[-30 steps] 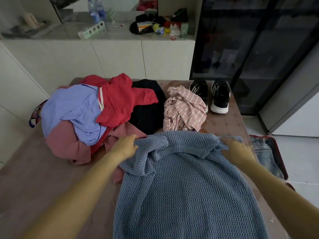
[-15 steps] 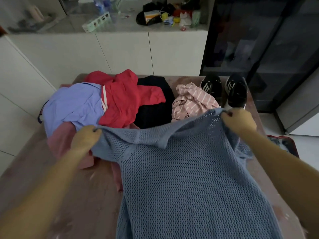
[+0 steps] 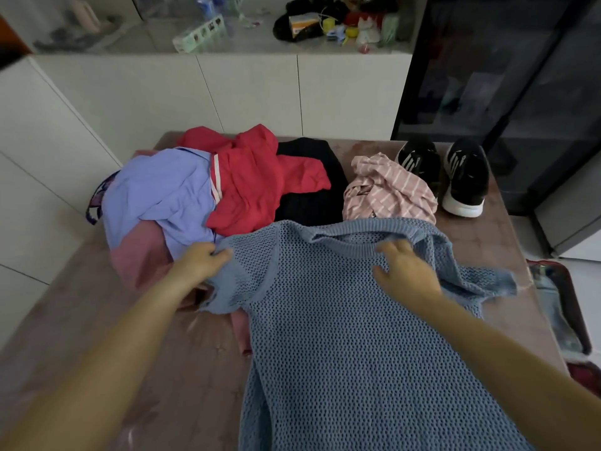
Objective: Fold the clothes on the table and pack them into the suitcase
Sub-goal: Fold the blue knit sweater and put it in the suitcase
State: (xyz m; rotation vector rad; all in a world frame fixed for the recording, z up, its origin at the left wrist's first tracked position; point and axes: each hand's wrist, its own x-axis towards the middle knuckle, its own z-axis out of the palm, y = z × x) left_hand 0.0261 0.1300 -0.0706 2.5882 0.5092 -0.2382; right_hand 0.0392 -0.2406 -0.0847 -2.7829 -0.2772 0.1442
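Now that the blue knit sweater [image 3: 341, 336] has come down from the stretched, lifted hold of 0.5 seconds back, the head view shows it spread on the surface [image 3: 156, 369], collar at the far end and body running back under both forearms. The left hand [image 3: 203, 260] pinches the shoulder edge, fingers curled into the knit. The right hand [image 3: 403, 271] has let go of its shoulder and lies with fingers spread flat just below the collar. The sleeve on its outer side is bunched.

Just beyond the left hand sits the unfolded pile: lilac shirt [image 3: 162, 196], red garment [image 3: 257, 183] and black garment [image 3: 309, 190]. Beyond the right hand are the striped pink top [image 3: 387, 193] and 2 black shoes [image 3: 455, 177]. The suitcase [image 3: 577, 307] lies open off the surface's edge, well out past the right hand, with denim inside.

I judge the laying-out done. Smoothing and folding the sleeves inward comes next, and this sweater is not yet packed.
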